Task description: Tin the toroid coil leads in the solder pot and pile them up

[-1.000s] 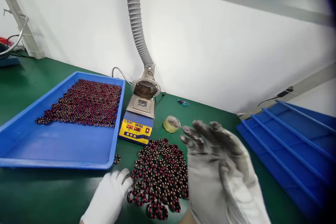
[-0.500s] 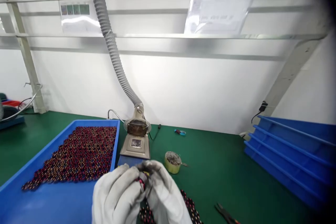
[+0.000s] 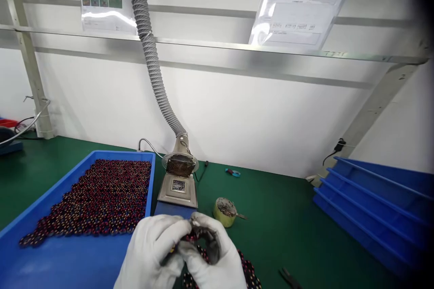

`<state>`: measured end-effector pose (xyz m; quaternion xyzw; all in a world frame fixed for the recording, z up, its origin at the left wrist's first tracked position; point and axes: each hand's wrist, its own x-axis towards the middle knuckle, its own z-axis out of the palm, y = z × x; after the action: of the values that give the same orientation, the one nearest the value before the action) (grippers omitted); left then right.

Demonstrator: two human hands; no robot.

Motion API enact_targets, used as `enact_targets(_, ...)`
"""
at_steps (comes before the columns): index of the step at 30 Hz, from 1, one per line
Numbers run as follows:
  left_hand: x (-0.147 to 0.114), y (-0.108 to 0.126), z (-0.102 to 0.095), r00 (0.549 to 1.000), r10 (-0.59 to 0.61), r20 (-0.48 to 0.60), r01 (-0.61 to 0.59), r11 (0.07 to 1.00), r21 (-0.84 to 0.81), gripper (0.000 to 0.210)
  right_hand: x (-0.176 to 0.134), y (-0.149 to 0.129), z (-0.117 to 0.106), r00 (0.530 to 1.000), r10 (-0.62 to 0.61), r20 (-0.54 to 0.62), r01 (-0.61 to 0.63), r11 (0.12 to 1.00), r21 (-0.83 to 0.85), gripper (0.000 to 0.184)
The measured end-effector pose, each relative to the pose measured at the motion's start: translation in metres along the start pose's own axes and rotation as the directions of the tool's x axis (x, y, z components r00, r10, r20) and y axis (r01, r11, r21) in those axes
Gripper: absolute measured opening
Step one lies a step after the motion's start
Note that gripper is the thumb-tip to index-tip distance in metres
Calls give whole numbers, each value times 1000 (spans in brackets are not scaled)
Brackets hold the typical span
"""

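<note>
Reference: square silver metal unit (image 3: 176, 190). To its left: shallow rectangular blue plastic tray (image 3: 81, 259), containing small dark speckled rings (image 3: 101, 198). To its right: round yellow-green tub (image 3: 222, 220); farther right, stacked blue plastic trays (image 3: 369, 216). In front: left white-gloved hand (image 3: 152, 250), right white-gloved hand (image 3: 219, 259), one ring (image 3: 191, 237) between. Behind: white wall (image 3: 264, 122).
</note>
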<state>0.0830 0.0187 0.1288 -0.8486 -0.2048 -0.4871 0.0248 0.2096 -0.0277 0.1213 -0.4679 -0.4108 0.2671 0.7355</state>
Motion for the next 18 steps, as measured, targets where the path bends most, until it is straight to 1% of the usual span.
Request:
enact_targets(1,0,-1,-1,1000,-20,-7,20,999,-28,22,1,-1,-1,999,-13,45,12,1000,10,34)
enact_targets(2,1,-2,-1,999,-43,-12,42,997,-62,22,3,-3,-4,992,-26,123,22,999,28,35)
enact_targets(4,1,-3,-1,997,-79,-21,76,986,-145,22,9,-6,-12,954,-59,294,41,997,68,35)
enact_targets(5,2,-2,-1,996,-87,-17,82,979,-189,21,12,-6,-16,931,-74,358,49,996,77,33)
enact_targets(7,3,-1,-1,996,-88,4,86,959,-270,20,18,-5,-21,904,-95,416,66,994,84,31)
enact_targets(8,5,-1,0,996,-89,19,91,949,-302,19,19,-2,-22,904,-114,413,84,992,91,29)
enact_targets(10,7,0,0,996,-81,47,93,931,-354,17,20,4,-20,921,-132,367,99,989,109,20)
enact_targets(12,7,1,1,999,-33,41,46,927,-372,12,19,11,-16,947,-107,302,49,980,195,6)
enact_targets(13,7,1,2,1000,0,28,10,933,-360,11,18,14,-13,960,-73,272,-1,964,264,9)
enact_targets(15,6,0,3,998,55,-8,-54,950,-309,11,15,17,-10,968,53,245,-151,904,400,17)
enact_targets(17,3,-2,3,996,72,-47,-81,965,-248,15,12,19,-8,949,180,259,-287,835,470,19)
enact_targets(18,1,-3,3,995,66,-70,-81,971,-225,17,12,21,-8,940,223,260,-325,818,474,20)
